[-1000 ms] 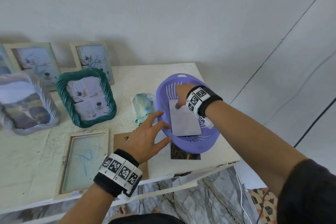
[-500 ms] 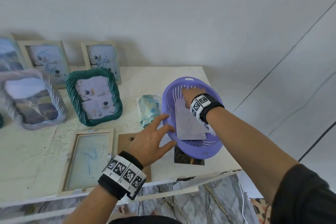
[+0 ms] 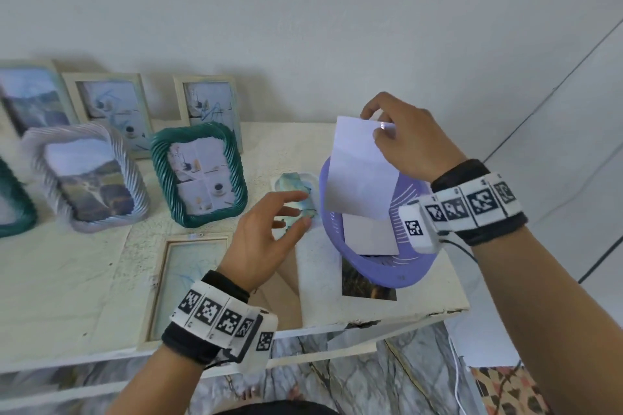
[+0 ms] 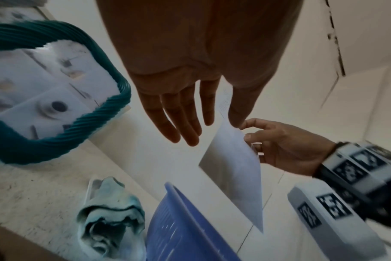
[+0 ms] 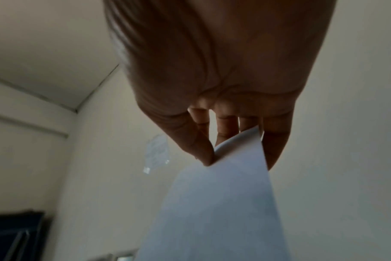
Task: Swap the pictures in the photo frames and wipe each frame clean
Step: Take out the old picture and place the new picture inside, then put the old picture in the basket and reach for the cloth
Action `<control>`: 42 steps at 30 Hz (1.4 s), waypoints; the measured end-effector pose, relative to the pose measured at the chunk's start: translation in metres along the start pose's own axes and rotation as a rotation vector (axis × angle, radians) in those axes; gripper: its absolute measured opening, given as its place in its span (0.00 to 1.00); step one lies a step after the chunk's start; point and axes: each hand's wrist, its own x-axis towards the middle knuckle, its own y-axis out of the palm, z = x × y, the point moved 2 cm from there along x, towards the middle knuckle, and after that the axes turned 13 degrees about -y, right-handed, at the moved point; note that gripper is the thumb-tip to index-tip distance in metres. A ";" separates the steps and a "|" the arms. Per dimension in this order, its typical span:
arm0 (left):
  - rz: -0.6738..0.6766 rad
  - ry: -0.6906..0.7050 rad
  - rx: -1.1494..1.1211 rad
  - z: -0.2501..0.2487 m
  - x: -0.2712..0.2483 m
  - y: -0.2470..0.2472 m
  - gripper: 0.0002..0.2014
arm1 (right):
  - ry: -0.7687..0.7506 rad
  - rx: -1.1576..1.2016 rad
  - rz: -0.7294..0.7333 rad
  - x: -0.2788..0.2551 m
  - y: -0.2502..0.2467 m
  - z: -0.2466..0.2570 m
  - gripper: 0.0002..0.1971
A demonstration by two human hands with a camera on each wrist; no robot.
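My right hand (image 3: 384, 126) pinches the top edge of a white picture sheet (image 3: 360, 168) and holds it up above the purple basket (image 3: 404, 276); the same sheet (image 5: 223, 203) hangs from thumb and fingers in the right wrist view, and shows as the sheet (image 4: 237, 173) in the left wrist view. Another white sheet (image 3: 371, 234) lies inside the basket. My left hand (image 3: 276, 219) hovers open over the table, left of the basket, with its fingers (image 4: 185, 123) straight. A pale wooden frame (image 3: 182, 283) lies flat near the front edge. A blue-green cloth (image 3: 296, 189) sits in a white dish.
A teal rope-pattern frame (image 3: 199, 175), a lilac frame (image 3: 87, 178) and several pale frames (image 3: 209, 108) stand along the wall. A dark photo (image 3: 367, 286) pokes out under the basket. A brown backing board (image 3: 286, 293) lies by my left wrist. The table's right edge (image 3: 455, 296) is close.
My right hand has lifted the white sheet out of the basket and raised it upright. My left hand has come off the basket rim and drawn slightly left.
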 end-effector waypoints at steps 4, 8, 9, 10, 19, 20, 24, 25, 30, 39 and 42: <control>0.000 -0.130 -0.167 0.006 -0.007 -0.028 0.18 | -0.096 0.249 0.039 -0.010 0.036 0.041 0.14; -0.016 -0.217 -0.197 0.034 -0.024 -0.057 0.12 | -0.094 0.369 -0.023 -0.022 0.088 0.061 0.15; -0.030 -0.240 -0.225 0.043 -0.030 -0.066 0.09 | -0.039 0.381 -0.060 -0.027 0.104 0.061 0.18; -0.056 -0.264 -0.256 0.052 -0.035 -0.075 0.07 | 0.036 0.397 -0.079 -0.031 0.118 0.062 0.20; -0.180 -0.417 -0.118 0.116 -0.067 -0.131 0.07 | 0.216 0.675 0.192 -0.076 0.232 0.100 0.04; -0.187 -0.420 -0.055 0.121 -0.069 -0.134 0.06 | 0.209 0.624 0.194 -0.077 0.240 0.102 0.04; -0.252 -0.351 0.247 0.132 -0.075 -0.142 0.05 | 0.102 0.279 0.222 -0.079 0.258 0.111 0.06; -0.263 -0.338 0.287 0.134 -0.076 -0.141 0.07 | 0.093 0.229 0.235 -0.079 0.259 0.113 0.08; -0.219 -0.397 0.288 0.145 -0.078 -0.135 0.12 | 0.135 0.137 0.284 -0.082 0.259 0.121 0.08; -0.118 -0.439 0.267 0.154 -0.083 -0.135 0.30 | 0.112 0.203 0.336 -0.084 0.263 0.128 0.29; -0.067 -0.409 0.270 0.161 -0.083 -0.138 0.35 | 0.105 0.188 0.391 -0.084 0.267 0.128 0.39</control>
